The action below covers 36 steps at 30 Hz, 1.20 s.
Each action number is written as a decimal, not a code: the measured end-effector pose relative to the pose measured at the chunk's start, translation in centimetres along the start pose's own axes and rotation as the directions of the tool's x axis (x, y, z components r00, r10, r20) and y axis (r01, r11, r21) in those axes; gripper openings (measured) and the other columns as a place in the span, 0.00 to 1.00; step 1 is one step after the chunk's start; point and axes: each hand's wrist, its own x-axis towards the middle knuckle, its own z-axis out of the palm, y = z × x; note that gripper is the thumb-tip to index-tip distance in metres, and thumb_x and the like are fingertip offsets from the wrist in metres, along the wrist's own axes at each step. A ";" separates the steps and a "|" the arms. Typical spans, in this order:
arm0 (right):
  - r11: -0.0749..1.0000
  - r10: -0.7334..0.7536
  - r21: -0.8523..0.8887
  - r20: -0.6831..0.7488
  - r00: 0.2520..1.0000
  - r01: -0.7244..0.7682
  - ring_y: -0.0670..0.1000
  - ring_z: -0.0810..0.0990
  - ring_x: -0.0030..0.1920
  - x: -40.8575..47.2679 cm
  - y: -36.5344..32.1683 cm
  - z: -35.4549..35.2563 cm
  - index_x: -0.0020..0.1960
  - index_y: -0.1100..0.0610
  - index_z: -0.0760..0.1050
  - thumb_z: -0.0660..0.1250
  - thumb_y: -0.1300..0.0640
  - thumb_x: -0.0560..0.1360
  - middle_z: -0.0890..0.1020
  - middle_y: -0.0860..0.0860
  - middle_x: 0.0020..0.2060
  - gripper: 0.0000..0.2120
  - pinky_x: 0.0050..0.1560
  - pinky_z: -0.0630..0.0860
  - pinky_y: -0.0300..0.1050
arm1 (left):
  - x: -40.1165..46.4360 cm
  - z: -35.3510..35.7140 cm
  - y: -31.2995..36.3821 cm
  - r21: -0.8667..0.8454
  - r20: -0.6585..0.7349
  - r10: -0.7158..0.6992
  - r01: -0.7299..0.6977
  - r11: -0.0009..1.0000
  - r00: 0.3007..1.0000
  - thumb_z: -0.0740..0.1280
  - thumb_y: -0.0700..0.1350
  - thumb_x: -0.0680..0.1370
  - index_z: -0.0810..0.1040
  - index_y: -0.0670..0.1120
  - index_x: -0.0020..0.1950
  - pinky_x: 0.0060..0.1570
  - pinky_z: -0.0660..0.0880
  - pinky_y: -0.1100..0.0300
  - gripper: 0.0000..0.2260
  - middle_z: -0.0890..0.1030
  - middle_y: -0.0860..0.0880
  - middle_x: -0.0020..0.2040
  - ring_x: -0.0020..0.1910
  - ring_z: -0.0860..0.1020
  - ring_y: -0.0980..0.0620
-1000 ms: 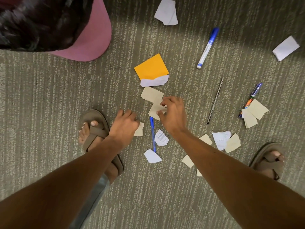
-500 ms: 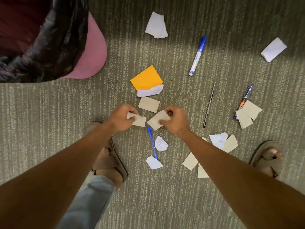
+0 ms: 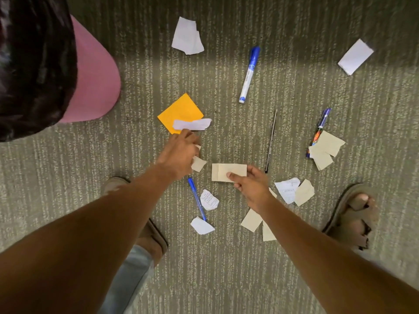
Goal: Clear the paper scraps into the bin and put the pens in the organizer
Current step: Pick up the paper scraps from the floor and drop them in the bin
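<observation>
Paper scraps and pens lie scattered on a grey carpet. My right hand (image 3: 249, 186) pinches a beige paper scrap (image 3: 229, 172) by its right end. My left hand (image 3: 181, 155) holds a smaller beige scrap (image 3: 198, 164) under the palm while its fingertips touch a white torn strip (image 3: 192, 124) lying on an orange square paper (image 3: 179, 112). A blue pen (image 3: 197, 200) lies below my left hand. A blue-capped marker (image 3: 249, 73), a thin dark pen (image 3: 271, 141) and a blue-orange pen (image 3: 319, 128) lie further right. The pink bin (image 3: 95, 80) with a black liner stands upper left.
More scraps lie around: white ones at the top (image 3: 187, 37) and top right (image 3: 354, 56), beige ones at the right (image 3: 326, 148) and below my right arm (image 3: 251, 219). My sandalled feet (image 3: 353, 214) stand either side. No organizer is in view.
My left hand moved up from its beige scrap's spot to the white strip by the orange paper. My right hand drew back with its beige scrap. The third beige scrap between them is gone from the carpet.
</observation>
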 end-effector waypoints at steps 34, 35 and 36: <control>0.851 -0.353 -0.358 0.148 0.924 0.383 0.51 0.83 0.47 -2.1 -6.8 -3.0 0.56 0.59 0.76 0.81 0.65 0.62 0.84 0.56 0.51 0.25 0.50 0.81 0.42 | 1.2 -3.4 8.4 -0.889 0.451 -0.204 0.458 -0.012 0.869 0.73 0.30 0.70 0.78 0.42 0.60 0.37 0.80 0.60 0.20 0.84 0.41 0.52 0.41 0.83 0.54; 0.865 -0.353 -0.332 0.126 0.927 0.375 0.50 0.82 0.46 -2.0 -6.9 -3.2 0.56 0.59 0.77 0.81 0.65 0.63 0.84 0.54 0.51 0.24 0.50 0.81 0.40 | 1.0 -3.3 8.5 -0.891 0.442 -0.227 0.453 -0.004 0.868 0.72 0.30 0.70 0.78 0.42 0.60 0.39 0.80 0.59 0.20 0.83 0.41 0.53 0.41 0.83 0.53; 0.881 -0.349 -0.307 0.093 0.933 0.360 0.48 0.82 0.45 -1.9 -7.0 -3.6 0.55 0.59 0.77 0.81 0.64 0.64 0.84 0.53 0.50 0.22 0.50 0.81 0.39 | 0.9 -3.1 8.4 -0.890 0.440 -0.247 0.456 0.007 0.863 0.72 0.29 0.70 0.78 0.41 0.60 0.42 0.80 0.57 0.20 0.83 0.40 0.54 0.43 0.82 0.50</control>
